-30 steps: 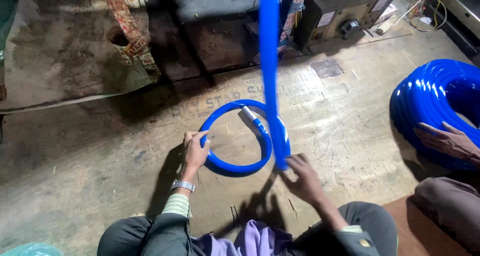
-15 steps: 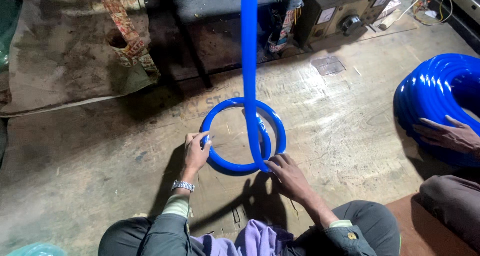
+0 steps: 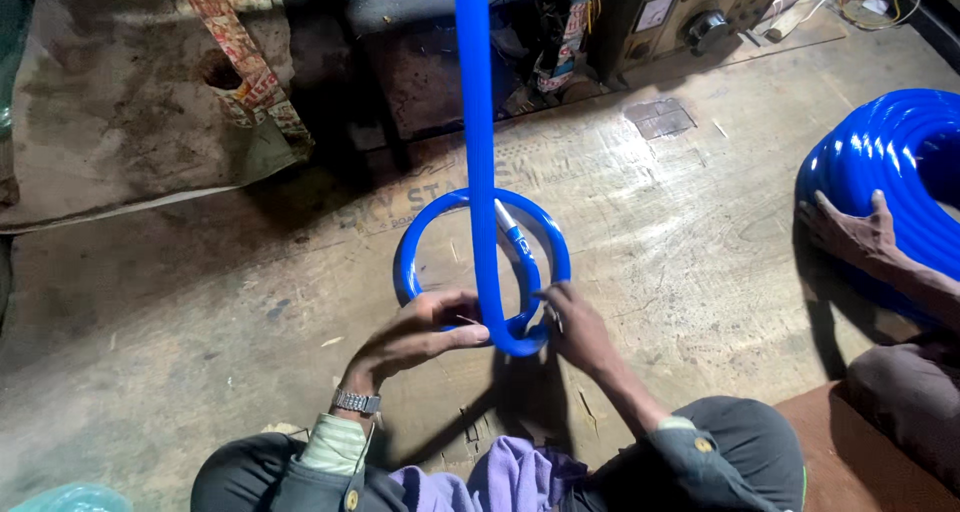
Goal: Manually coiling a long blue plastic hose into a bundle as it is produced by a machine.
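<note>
A glossy blue hose (image 3: 478, 152) comes down from above and curls into a flat ring (image 3: 415, 242) on the wooden floor. Its capped pale end (image 3: 508, 222) lies inside the ring. My left hand (image 3: 415, 337) presses on the near side of the ring, fingers curled over the hose. At the ring's lower right, my right hand (image 3: 575, 322) pinches the hose where the coil bends back. A wristwatch (image 3: 356, 403) sits on my left wrist.
A large finished coil of blue hose (image 3: 900, 162) lies at the right, with another person's hand (image 3: 850, 234) resting on it and their knee (image 3: 905, 412) below. Dark machinery and a metal box (image 3: 690, 17) stand at the back. A worn sack (image 3: 130, 102) lies at the left.
The hanging hose has swung left to the ring's middle. My left hand slid right along the near side of the ring, and my right hand moved in to meet it at the bend.
</note>
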